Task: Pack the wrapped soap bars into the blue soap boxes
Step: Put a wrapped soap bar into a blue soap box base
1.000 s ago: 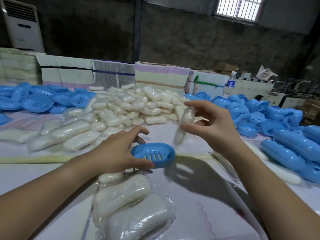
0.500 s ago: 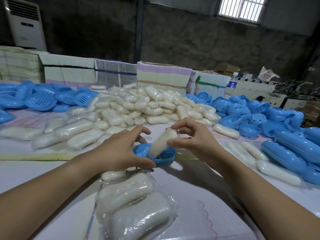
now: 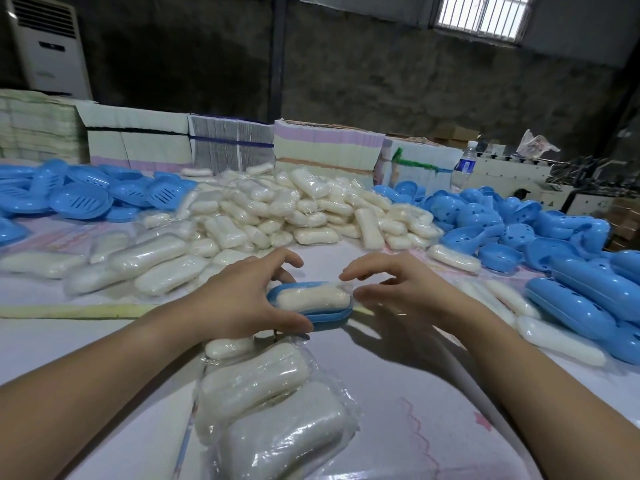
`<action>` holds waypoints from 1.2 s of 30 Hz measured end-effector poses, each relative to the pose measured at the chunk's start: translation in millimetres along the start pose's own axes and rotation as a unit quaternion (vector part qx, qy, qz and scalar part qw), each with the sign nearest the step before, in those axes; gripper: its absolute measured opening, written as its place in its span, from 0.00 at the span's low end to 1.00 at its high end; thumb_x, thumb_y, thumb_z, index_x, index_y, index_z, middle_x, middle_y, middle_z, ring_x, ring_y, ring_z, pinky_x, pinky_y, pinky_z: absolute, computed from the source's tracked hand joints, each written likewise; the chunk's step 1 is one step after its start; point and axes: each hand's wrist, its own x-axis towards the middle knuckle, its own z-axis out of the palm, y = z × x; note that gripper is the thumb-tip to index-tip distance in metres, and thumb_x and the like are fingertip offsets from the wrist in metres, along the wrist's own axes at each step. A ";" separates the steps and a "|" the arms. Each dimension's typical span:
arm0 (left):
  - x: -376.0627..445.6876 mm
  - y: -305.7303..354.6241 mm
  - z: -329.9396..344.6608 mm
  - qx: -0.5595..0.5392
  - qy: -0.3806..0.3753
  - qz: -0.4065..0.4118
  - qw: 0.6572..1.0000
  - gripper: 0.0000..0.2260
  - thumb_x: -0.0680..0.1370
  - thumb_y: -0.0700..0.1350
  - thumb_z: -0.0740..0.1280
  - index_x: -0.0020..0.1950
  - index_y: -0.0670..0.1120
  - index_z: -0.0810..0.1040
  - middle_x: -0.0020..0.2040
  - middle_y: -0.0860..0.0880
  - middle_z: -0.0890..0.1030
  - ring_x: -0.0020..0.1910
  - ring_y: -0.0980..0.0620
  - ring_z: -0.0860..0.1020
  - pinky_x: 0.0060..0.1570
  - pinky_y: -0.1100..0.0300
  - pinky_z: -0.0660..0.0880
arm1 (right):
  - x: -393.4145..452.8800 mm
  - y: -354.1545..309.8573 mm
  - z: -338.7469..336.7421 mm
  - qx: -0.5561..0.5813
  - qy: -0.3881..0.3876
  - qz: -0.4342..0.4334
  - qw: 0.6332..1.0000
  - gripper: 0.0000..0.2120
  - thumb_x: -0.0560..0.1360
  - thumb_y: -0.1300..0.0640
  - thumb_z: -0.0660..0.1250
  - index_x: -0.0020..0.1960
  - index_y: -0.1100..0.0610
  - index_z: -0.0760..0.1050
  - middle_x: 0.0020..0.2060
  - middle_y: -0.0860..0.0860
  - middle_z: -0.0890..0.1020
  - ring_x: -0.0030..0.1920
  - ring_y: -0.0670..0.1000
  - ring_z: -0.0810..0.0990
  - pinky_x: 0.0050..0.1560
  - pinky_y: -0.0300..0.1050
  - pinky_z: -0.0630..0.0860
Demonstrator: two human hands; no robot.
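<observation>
A wrapped white soap bar (image 3: 313, 296) lies flat inside an open blue soap box base (image 3: 329, 317) at the table's middle. My left hand (image 3: 239, 299) grips that base from the left, thumb along its near rim. My right hand (image 3: 398, 285) hovers at the soap's right end, fingers spread, its fingertips touching the wrapper's edge. A big heap of wrapped soap bars (image 3: 287, 209) lies behind. Blue box bases (image 3: 79, 199) are piled at the far left, and blue lids with holes (image 3: 568, 296) at the right.
Several wrapped bars (image 3: 263, 403) lie close to me under my left forearm. More bars (image 3: 145, 261) spread at the left. Stacks of flat cartons (image 3: 325, 147) line the table's back edge, beside a water bottle (image 3: 465, 164). An air conditioner (image 3: 48, 46) stands far left.
My right hand carried the wrapped soap bar down from mid-air and laid it flat in the blue base; its fingers have loosened. My left hand stayed on the base.
</observation>
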 end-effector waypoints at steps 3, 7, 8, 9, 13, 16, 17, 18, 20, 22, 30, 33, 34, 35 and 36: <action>1.2 -0.9 0.9 0.006 0.001 0.003 1.000 0.35 0.57 0.68 0.76 0.60 0.70 0.65 0.51 0.70 0.78 0.52 0.64 0.75 0.57 0.56 0.75 | -0.6 2.3 3.7 0.010 0.010 0.009 1.000 0.09 0.73 0.57 0.74 0.48 0.44 0.84 0.47 0.40 0.84 0.51 0.43 0.80 0.54 0.39 0.76; 2.7 -0.8 1.4 0.006 0.004 0.002 1.000 0.37 0.53 0.70 0.74 0.59 0.70 0.66 0.52 0.67 0.78 0.51 0.63 0.77 0.56 0.57 0.75 | 5.2 -1.1 15.7 -0.035 0.034 0.010 0.999 0.08 0.73 0.59 0.74 0.50 0.49 0.85 0.47 0.43 0.85 0.45 0.39 0.80 0.49 0.42 0.77; 2.8 -0.8 1.3 0.006 0.005 0.003 1.000 0.37 0.54 0.69 0.75 0.60 0.69 0.66 0.53 0.66 0.78 0.50 0.62 0.77 0.55 0.58 0.76 | 5.8 -2.2 18.4 -0.049 0.038 0.004 0.998 0.08 0.73 0.59 0.74 0.51 0.50 0.85 0.48 0.45 0.85 0.41 0.36 0.79 0.46 0.40 0.77; 2.9 -1.2 1.3 0.005 0.006 0.003 1.000 0.36 0.56 0.67 0.77 0.60 0.69 0.67 0.53 0.65 0.78 0.50 0.62 0.77 0.55 0.58 0.76 | 6.0 -3.1 20.8 -0.062 0.039 -0.002 0.997 0.08 0.74 0.60 0.73 0.52 0.52 0.85 0.48 0.45 0.85 0.37 0.35 0.79 0.44 0.40 0.78; 3.0 -2.1 1.0 0.002 0.010 0.003 1.000 0.34 0.60 0.63 0.80 0.59 0.69 0.67 0.53 0.65 0.78 0.48 0.63 0.77 0.53 0.60 0.75 | 4.4 -5.6 23.1 -0.063 0.045 0.006 0.997 0.08 0.74 0.58 0.73 0.51 0.49 0.85 0.45 0.43 0.86 0.32 0.41 0.79 0.42 0.42 0.79; 2.9 -0.4 0.5 0.007 0.003 -0.002 1.000 0.35 0.54 0.69 0.75 0.58 0.70 0.66 0.53 0.67 0.77 0.50 0.64 0.76 0.55 0.58 0.75 | 3.8 -6.3 14.5 -0.029 0.077 0.019 0.996 0.08 0.72 0.58 0.74 0.45 0.44 0.84 0.42 0.44 0.86 0.33 0.44 0.80 0.36 0.35 0.76; 2.8 -0.1 0.4 0.010 0.001 -0.004 1.000 0.36 0.52 0.71 0.72 0.58 0.70 0.66 0.53 0.67 0.77 0.51 0.64 0.76 0.56 0.57 0.75 | 5.6 -5.0 8.7 -0.005 0.113 0.022 0.993 0.09 0.73 0.59 0.73 0.44 0.45 0.84 0.43 0.45 0.86 0.36 0.44 0.82 0.38 0.33 0.76; 2.7 -0.1 0.6 0.011 0.001 -0.005 1.000 0.35 0.51 0.72 0.70 0.56 0.71 0.65 0.53 0.67 0.77 0.52 0.64 0.76 0.57 0.57 0.75 | 8.7 -3.0 0.9 0.016 0.154 0.026 0.988 0.09 0.73 0.60 0.73 0.44 0.46 0.84 0.43 0.44 0.86 0.39 0.43 0.83 0.40 0.31 0.76; 2.5 0.0 0.8 0.012 -0.002 -0.006 1.000 0.33 0.50 0.73 0.69 0.53 0.72 0.65 0.54 0.68 0.77 0.52 0.63 0.76 0.58 0.56 0.74 | 18.3 5.7 -19.5 0.038 0.226 0.049 0.972 0.10 0.74 0.61 0.71 0.44 0.45 0.84 0.41 0.42 0.86 0.43 0.41 0.82 0.43 0.30 0.75; 2.7 -0.5 0.8 0.015 -0.003 -0.005 1.000 0.33 0.50 0.73 0.68 0.53 0.73 0.64 0.53 0.69 0.76 0.53 0.62 0.76 0.59 0.55 0.74 | 31.1 21.0 -41.9 0.019 0.276 0.090 0.957 0.10 0.74 0.61 0.70 0.44 0.46 0.82 0.43 0.42 0.85 0.45 0.44 0.83 0.44 0.35 0.75; 7.1 -7.5 4.0 0.016 0.012 0.014 1.000 0.35 0.50 0.74 0.69 0.56 0.70 0.66 0.52 0.68 0.77 0.54 0.62 0.76 0.58 0.54 0.74 | 43.7 104.8 -126.2 -0.380 0.210 0.347 0.831 0.17 0.72 0.60 0.60 0.60 0.54 0.75 0.55 0.55 0.80 0.57 0.59 0.75 0.49 0.48 0.75; 9.9 -10.7 5.6 0.011 0.022 0.026 0.999 0.36 0.50 0.74 0.70 0.56 0.73 0.66 0.51 0.69 0.77 0.54 0.62 0.76 0.57 0.53 0.75 | 43.8 119.8 -135.6 -0.414 0.175 0.429 0.783 0.15 0.74 0.57 0.58 0.59 0.54 0.73 0.57 0.56 0.78 0.58 0.59 0.75 0.52 0.51 0.75; 10.3 -11.7 6.2 0.009 0.026 0.027 0.999 0.36 0.49 0.74 0.70 0.56 0.74 0.66 0.51 0.68 0.78 0.53 0.62 0.77 0.57 0.53 0.75 | 48.1 124.4 -136.7 -0.411 0.167 0.443 0.779 0.17 0.75 0.56 0.57 0.63 0.55 0.72 0.61 0.56 0.77 0.61 0.60 0.74 0.55 0.52 0.75; 10.6 -12.5 6.9 0.010 0.028 0.028 0.999 0.37 0.49 0.74 0.70 0.57 0.75 0.65 0.51 0.68 0.78 0.52 0.62 0.77 0.56 0.53 0.76 | 52.9 128.4 -136.9 -0.405 0.159 0.458 0.775 0.20 0.76 0.55 0.56 0.66 0.55 0.71 0.65 0.57 0.75 0.64 0.61 0.73 0.59 0.55 0.74; 11.0 -13.3 7.5 0.014 0.030 0.029 0.999 0.37 0.49 0.75 0.70 0.57 0.76 0.65 0.51 0.68 0.78 0.52 0.62 0.77 0.55 0.53 0.76 | 57.0 131.7 -136.0 -0.397 0.159 0.471 0.772 0.22 0.76 0.54 0.56 0.69 0.56 0.69 0.68 0.58 0.73 0.67 0.61 0.71 0.63 0.56 0.72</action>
